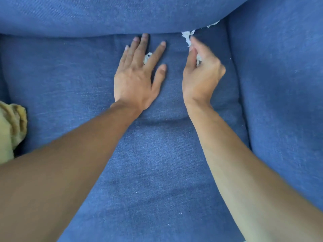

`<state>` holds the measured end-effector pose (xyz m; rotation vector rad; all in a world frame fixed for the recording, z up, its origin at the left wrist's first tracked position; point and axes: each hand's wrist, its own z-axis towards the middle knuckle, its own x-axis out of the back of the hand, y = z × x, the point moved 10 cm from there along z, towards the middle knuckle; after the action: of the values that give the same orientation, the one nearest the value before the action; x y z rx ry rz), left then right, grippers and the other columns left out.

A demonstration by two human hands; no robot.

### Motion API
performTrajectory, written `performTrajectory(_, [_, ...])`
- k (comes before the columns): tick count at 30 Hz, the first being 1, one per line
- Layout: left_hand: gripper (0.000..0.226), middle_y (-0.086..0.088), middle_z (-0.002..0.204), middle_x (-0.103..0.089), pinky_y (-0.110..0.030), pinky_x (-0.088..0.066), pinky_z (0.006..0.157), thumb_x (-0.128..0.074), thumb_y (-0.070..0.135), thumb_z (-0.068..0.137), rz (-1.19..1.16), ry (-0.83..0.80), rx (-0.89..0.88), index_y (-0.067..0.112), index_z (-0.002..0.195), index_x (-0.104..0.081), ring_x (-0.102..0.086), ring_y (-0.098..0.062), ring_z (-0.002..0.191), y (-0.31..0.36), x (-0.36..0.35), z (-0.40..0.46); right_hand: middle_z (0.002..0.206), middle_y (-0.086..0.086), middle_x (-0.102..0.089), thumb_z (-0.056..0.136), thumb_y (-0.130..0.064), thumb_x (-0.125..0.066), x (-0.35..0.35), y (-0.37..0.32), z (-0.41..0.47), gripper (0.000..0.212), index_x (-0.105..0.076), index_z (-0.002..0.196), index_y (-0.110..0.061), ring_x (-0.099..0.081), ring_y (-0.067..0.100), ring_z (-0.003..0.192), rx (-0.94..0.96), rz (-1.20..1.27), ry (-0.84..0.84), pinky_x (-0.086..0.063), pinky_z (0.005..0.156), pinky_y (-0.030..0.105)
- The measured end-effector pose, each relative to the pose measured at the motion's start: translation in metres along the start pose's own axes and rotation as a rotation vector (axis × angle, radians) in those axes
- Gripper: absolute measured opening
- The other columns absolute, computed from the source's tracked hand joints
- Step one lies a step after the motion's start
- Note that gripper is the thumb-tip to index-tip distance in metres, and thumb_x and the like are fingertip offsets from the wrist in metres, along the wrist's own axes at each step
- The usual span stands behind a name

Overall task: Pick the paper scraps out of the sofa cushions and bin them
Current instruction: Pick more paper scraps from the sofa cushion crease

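Scraps (186, 37) white, torn, wedged at cushion (157, 154) crease; blurred, seemingly pinched.

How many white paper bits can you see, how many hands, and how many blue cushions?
White paper bits showing: 4, one under the left hand, one at the right hand's fingertips, one inside the right hand, one in the crack further right
Hands: 2
Blue cushions: 3, seat cushion, back cushion, side cushion
Yellow cloth: 1
Total: 10
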<state>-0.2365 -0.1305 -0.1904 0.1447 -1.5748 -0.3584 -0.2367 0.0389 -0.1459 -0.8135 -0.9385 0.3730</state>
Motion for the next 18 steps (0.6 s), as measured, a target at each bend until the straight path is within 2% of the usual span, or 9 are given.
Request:
performTrajectory(2, [0.058,-0.009,0.166,-0.009,-0.042,-0.007,0.126,-0.015,0.056,0.102,0.11,-0.119,-0.019,0.035,0.156,-0.017,-0.009,-0.025,0.153,-0.002,-0.016,-0.001,0.095,-0.001,-0.078,0.091,-0.001,-0.061,-0.01,0.003,0.007,0.025,-0.075,0.11,-0.008,-0.072,0.014,0.085,-0.022,-0.037,0.002,-0.05,0.103,0.046])
performTrajectory(4, [0.061,-0.01,0.166,-0.006,-0.043,-0.005,0.126,-0.011,0.058,0.1,0.16,-0.17,-0.03,0.034,0.156,-0.017,-0.006,-0.025,0.153,-0.003,-0.025,0.0,0.115,0.001,-0.074,0.092,-0.011,-0.064,-0.027,0.004,0.009,0.029,-0.07,0.12,-0.006,-0.07,0.019,0.105,-0.011,-0.114,-0.04,-0.04,0.113,0.042])
performTrajectory(6, [0.063,-0.011,0.166,-0.007,-0.044,-0.004,0.126,-0.01,0.058,0.099,0.207,-0.208,-0.033,0.032,0.156,-0.019,-0.005,-0.025,0.153,-0.004,-0.031,0.002,0.128,0.007,-0.068,0.09,-0.024,-0.069,-0.044,0.006,0.01,0.041,-0.066,0.125,-0.004,-0.063,0.024,0.121,-0.008,-0.178,-0.095,-0.038,0.114,0.041])
performTrajectory(8, [0.062,-0.012,0.165,-0.009,-0.044,-0.004,0.126,-0.011,0.056,0.1,0.225,-0.224,-0.045,0.031,0.156,-0.022,-0.006,-0.026,0.153,-0.004,-0.035,0.003,0.13,0.008,-0.066,0.083,-0.032,-0.075,-0.054,0.006,0.011,0.048,-0.067,0.122,-0.005,-0.06,0.025,0.124,-0.023,-0.209,-0.095,-0.038,0.113,0.042])
performTrajectory(12, [0.062,-0.014,0.164,-0.012,-0.045,-0.007,0.125,-0.011,0.053,0.099,0.231,-0.222,-0.06,0.028,0.155,-0.025,-0.009,-0.028,0.153,-0.004,-0.034,0.004,0.117,0.008,-0.072,0.07,-0.032,-0.085,-0.061,0.002,0.017,0.044,-0.075,0.104,-0.007,-0.063,0.027,0.117,-0.095,-0.186,-0.004,-0.041,0.11,0.045])
performTrajectory(14, [0.064,-0.015,0.164,-0.014,-0.046,-0.008,0.125,-0.008,0.051,0.097,0.237,-0.222,-0.062,0.027,0.155,-0.025,-0.011,-0.028,0.153,-0.004,-0.034,0.003,0.107,0.006,-0.074,0.068,-0.026,-0.087,-0.062,0.002,0.02,0.031,-0.077,0.091,-0.008,-0.066,0.027,0.107,-0.123,-0.171,0.052,-0.045,0.106,0.044])
performTrajectory(17, [0.065,-0.015,0.164,-0.015,-0.046,-0.009,0.125,-0.008,0.05,0.096,0.241,-0.213,-0.059,0.027,0.155,-0.025,-0.012,-0.029,0.152,-0.005,-0.032,0.003,0.089,0.008,-0.075,0.073,-0.011,-0.081,-0.061,0.009,0.023,0.008,-0.075,0.074,-0.005,-0.069,0.029,0.09,-0.17,-0.143,0.106,-0.042,0.107,0.04])
performTrajectory(18, [0.064,-0.016,0.163,-0.016,-0.046,-0.009,0.125,-0.009,0.05,0.097,0.239,-0.203,-0.058,0.028,0.155,-0.025,-0.013,-0.029,0.152,-0.005,-0.031,0.003,0.084,0.009,-0.075,0.075,-0.007,-0.077,-0.06,0.011,0.023,0.006,-0.074,0.071,-0.004,-0.068,0.03,0.086,-0.195,-0.133,0.108,-0.041,0.108,0.038])
